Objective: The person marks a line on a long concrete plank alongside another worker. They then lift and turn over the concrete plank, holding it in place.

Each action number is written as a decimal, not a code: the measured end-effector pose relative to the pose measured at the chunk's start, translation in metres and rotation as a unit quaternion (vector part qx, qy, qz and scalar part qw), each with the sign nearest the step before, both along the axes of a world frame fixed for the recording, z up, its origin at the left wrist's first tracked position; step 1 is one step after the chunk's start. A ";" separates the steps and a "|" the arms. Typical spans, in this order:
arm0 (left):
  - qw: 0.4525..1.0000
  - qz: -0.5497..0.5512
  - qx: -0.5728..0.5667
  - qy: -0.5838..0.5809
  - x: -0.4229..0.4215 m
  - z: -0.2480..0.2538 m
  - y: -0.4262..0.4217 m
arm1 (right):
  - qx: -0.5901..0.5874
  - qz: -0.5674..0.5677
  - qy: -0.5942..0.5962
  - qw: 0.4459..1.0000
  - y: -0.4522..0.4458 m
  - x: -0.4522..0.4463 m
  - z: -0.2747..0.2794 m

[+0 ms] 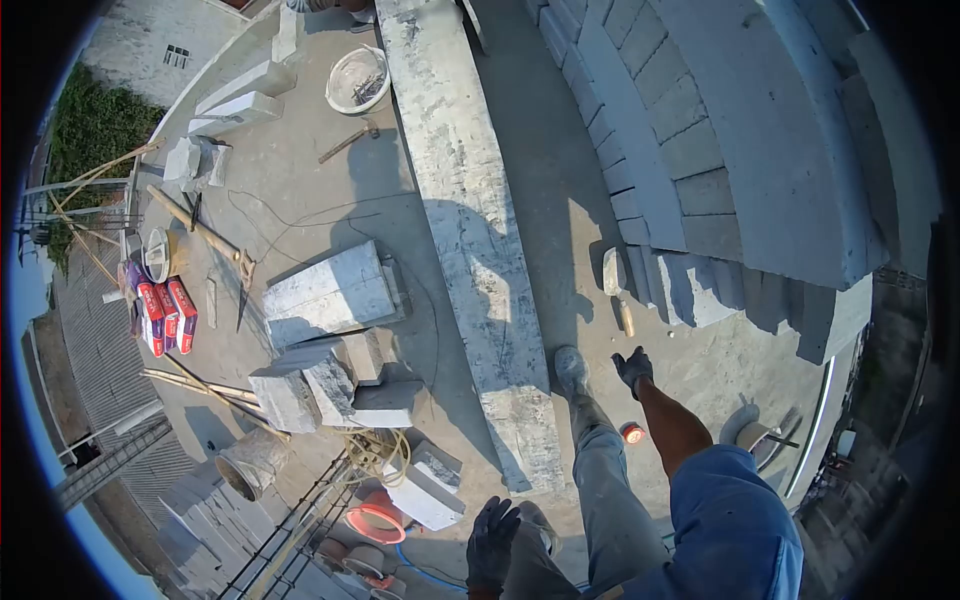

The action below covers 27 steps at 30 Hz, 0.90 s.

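My right hand (632, 370), in a dark glove, reaches forward above the floor with its fingers apart and nothing in it. Just ahead of it lies a trowel-like tool with a wooden handle (627, 318) and a broad pale blade (612, 272); a gap separates hand and handle. My left hand (492, 540), also gloved, hangs low by my left leg, fingers spread and holding nothing. Between the hands are my legs, one shoe beside a long whitish plank (470, 220). A small red round thing (632, 432) rests on the floor near my right leg.
Tall stacks of grey blocks (700, 200) rise on the right. Loose blocks (330, 290), a hammer (348, 142) and a white bucket (357, 80) stand or lie left of the plank. Farther left are red-and-purple bags (165, 315). An orange bucket (378, 518) sits below them. Another person crouches at the top.
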<state>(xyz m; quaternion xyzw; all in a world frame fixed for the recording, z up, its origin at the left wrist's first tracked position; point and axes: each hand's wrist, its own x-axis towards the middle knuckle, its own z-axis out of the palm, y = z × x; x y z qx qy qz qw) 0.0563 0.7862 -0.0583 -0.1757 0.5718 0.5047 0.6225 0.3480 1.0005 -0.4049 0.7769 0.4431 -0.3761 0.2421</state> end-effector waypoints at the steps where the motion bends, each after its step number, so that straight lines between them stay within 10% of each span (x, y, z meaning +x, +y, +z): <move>1: 1.000 0.005 0.007 -0.003 -0.007 0.001 0.004 | 0.009 0.001 0.013 1.000 -0.001 -0.006 0.011; 12: 0.968 0.173 0.131 -0.128 -0.137 0.015 0.078 | 0.112 0.146 0.105 0.977 0.078 -0.132 0.151; 15: 0.974 0.112 0.159 -0.114 -0.198 0.001 0.129 | 0.068 0.047 0.198 0.977 0.140 -0.180 0.186; 16: 0.974 0.117 0.160 -0.107 -0.221 -0.004 0.125 | 0.084 -0.149 0.303 0.937 0.144 -0.199 0.208; 19: 0.978 0.164 0.107 -0.069 -0.283 0.017 0.179 | 0.124 0.119 0.293 0.941 0.193 -0.241 0.238; 21: 0.923 0.215 0.221 -0.232 -0.334 -0.021 0.180 | 0.165 0.121 0.335 0.920 0.207 -0.254 0.217; 27: 0.987 0.140 0.051 -0.053 -0.378 -0.005 0.275 | 0.170 -0.050 0.444 0.878 0.256 -0.275 0.181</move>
